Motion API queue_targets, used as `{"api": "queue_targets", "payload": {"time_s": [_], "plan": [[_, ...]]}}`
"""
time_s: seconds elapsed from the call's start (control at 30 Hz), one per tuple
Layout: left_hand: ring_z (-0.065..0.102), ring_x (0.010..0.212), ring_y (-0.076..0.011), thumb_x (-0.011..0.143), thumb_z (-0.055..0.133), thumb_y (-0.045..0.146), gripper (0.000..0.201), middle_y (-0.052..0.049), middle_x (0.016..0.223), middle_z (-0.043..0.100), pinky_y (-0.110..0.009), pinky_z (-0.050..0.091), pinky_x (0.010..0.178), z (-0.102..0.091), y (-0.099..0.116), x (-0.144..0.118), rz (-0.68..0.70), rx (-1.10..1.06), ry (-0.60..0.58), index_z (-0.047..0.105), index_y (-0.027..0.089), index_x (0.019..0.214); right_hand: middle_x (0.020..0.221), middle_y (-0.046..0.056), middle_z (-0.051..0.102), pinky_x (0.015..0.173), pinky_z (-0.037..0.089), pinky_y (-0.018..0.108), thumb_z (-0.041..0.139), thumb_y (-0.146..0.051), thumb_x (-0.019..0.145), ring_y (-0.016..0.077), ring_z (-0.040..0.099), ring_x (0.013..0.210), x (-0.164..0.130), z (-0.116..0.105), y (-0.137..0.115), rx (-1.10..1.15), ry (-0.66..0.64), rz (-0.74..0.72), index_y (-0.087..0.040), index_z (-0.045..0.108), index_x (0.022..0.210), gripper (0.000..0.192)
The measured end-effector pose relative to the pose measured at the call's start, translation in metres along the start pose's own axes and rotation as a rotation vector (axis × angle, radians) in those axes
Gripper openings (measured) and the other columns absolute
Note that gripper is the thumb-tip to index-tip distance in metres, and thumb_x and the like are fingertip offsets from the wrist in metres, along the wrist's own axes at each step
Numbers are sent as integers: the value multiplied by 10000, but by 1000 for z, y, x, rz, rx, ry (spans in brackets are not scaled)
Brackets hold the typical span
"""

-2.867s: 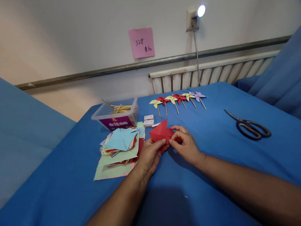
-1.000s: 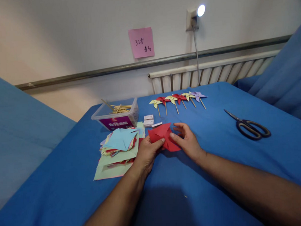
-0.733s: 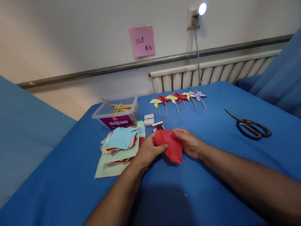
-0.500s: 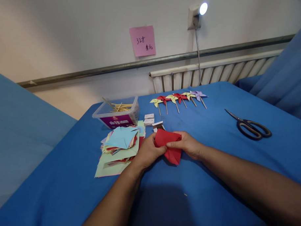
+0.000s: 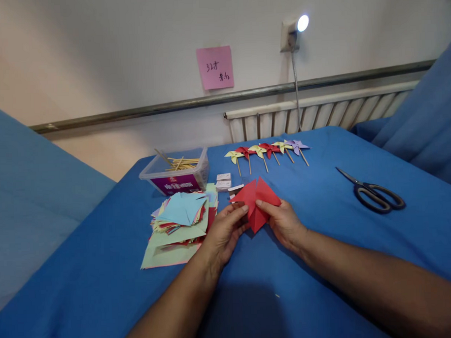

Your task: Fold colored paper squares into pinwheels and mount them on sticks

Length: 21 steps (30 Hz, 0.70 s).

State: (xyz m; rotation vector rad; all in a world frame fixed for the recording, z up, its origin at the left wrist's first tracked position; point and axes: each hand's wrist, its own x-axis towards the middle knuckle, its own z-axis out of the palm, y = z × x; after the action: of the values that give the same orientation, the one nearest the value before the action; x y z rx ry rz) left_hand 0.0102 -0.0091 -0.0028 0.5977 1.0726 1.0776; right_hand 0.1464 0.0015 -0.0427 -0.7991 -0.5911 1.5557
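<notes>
1. The tub [image 5: 176,184] is holding loose sticks [image 5: 183,163], one leaning past its rim.
2. The pile [image 5: 180,210] of paper is lying just in front, probably for easy reach.
3. Small boxes [image 5: 223,185] are sitting beyond the hands; their contents are not showing.
4. The left hand [image 5: 229,229] is pinching one side of the red paper [image 5: 252,203], apparently steadying it.
5. The red paper is spanning both hands above the cloth [image 5: 307,289].
6. Pinwheels [image 5: 268,150] are lying in a row, perhaps for tidiness.
7. The right hand [image 5: 284,225] is gripping the opposite side, thumb near the centre, likely holding the fold.
8. Scissors [image 5: 372,189] are resting well apart, presumably out of the way.
</notes>
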Motion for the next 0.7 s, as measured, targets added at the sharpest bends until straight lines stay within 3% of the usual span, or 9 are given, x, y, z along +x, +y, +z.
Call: {"api": "queue_targets", "payload": {"time_s": [0.23,0.37,0.5,0.6,0.7], "plan": [[609,627,-121,615,827,203,203,-7,650,666,-247,480,654,1,-5,2,4,-19,-41,639,144,662,895,31,741,835,503,366,833,-344,636,188,665,792,-1,-1,5,-131,-18,-62,-179,716,943,368],[612,616,-132,626,813,230,176,-52,657,692,-249,471,652,0,-7,3,-1,41,-100,695,108,671,907,32,738,837,500,368,832,-349,630,188,665,795,-3,0,5,-144,-46,-42,-185,712,952,381],[592,561,-124,628,801,210,151,-47,603,678,-245,463,620,-1,-4,2,19,54,-59,692,105,631,974,57,728,882,492,393,787,-375,683,209,664,872,-3,-3,4,-154,-112,-27,-179,681,993,381],[623,599,-142,636,787,182,122,-57,655,704,-256,488,642,-3,1,3,43,-11,-15,712,100,684,995,54,702,862,503,394,706,-366,751,210,651,903,0,-8,3,-277,-133,-158,-209,625,1028,328],[652,638,-157,647,765,142,142,-62,734,729,-267,517,642,-7,8,5,45,-105,48,720,103,776,1192,79,614,878,497,394,643,-244,757,225,602,1063,0,-11,-3,-537,-138,-426,-254,537,1171,427]]}}
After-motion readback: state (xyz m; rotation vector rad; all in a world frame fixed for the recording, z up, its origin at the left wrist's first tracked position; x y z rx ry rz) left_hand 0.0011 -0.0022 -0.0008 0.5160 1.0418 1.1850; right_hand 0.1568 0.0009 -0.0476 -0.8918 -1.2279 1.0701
